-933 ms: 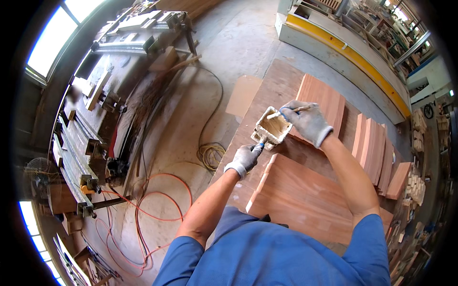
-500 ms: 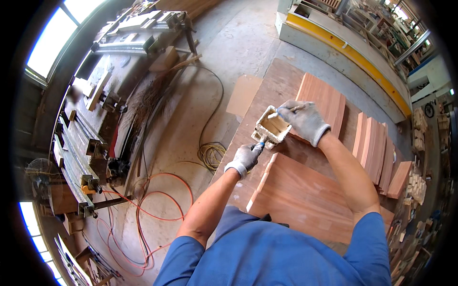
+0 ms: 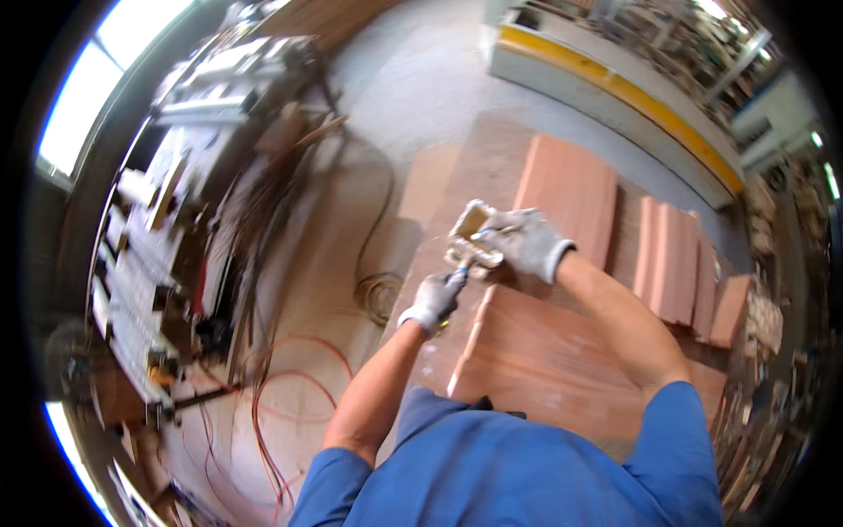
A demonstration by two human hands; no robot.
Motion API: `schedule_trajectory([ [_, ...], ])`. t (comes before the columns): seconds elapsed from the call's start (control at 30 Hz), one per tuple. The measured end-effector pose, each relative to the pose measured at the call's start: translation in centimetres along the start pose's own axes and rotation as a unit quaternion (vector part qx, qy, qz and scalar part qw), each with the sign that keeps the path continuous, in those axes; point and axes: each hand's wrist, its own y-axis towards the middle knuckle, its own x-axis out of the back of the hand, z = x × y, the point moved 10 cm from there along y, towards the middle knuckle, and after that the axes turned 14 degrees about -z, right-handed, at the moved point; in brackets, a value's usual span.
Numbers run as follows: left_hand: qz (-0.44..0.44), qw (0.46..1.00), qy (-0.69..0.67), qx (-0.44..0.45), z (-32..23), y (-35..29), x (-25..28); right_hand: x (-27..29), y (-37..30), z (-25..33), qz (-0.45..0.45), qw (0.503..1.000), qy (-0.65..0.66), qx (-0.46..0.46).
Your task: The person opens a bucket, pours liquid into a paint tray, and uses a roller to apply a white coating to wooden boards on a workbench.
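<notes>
A small open box (image 3: pixel 474 217), crusted with dried cream-coloured stuff, is held above the left part of the brown tabletop. My left hand (image 3: pixel 430 300), in a grey-white glove, is closed round a short handle (image 3: pixel 462 269) that meets the near, caked side of the box. Over the box's right side is my gloved right hand (image 3: pixel 527 243), fingers pinched together. A thin pale-and-blue bit shows at its fingertips beside the opening; its kind is too blurred to make out. A wide reddish wood panel (image 3: pixel 544 360) with a pale near-left edge lies just below both hands.
Another reddish board (image 3: pixel 566 193) lies beyond my right hand, and several narrower boards (image 3: pixel 672 263) stand grouped to the right. Orange hose (image 3: pixel 294 378) and a coiled cable (image 3: pixel 378 294) lie on the floor at left. A yellow-striped machine (image 3: pixel 615 83) stands at the back.
The view has shifted and blurred. My right hand has come lower and over the box, covering more of its opening. The left hand keeps its grip on the handle.
</notes>
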Motion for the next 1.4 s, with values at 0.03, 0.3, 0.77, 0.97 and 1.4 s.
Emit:
schedule_trajectory([
  [0.03, 0.019, 1.000, -0.005, 0.017, 0.4, -0.4, -0.5, -0.1, 0.2, -1.1, -0.016, 0.997, -0.060, 0.039],
  [0.3, 0.002, 0.999, -0.038, 0.031, 1.7, 1.1, 0.0, -0.8, 3.6, -0.8, -0.065, 0.963, -0.180, 0.190],
  [0.77, 0.020, 0.998, -0.061, 0.030, 2.5, 2.4, 0.6, -2.8, 4.7, -2.9, -0.097, 0.968, -0.194, 0.129],
  [0.97, 0.018, 0.999, -0.046, 0.019, 1.7, 2.1, 0.3, 1.0, 2.6, -1.6, -0.057, 0.963, -0.254, 0.068],
  [1.4, 0.016, 0.999, -0.043, 0.015, 1.8, 2.4, 0.5, 1.7, 2.8, -2.9, -0.120, 0.972, -0.200, 0.035],
])
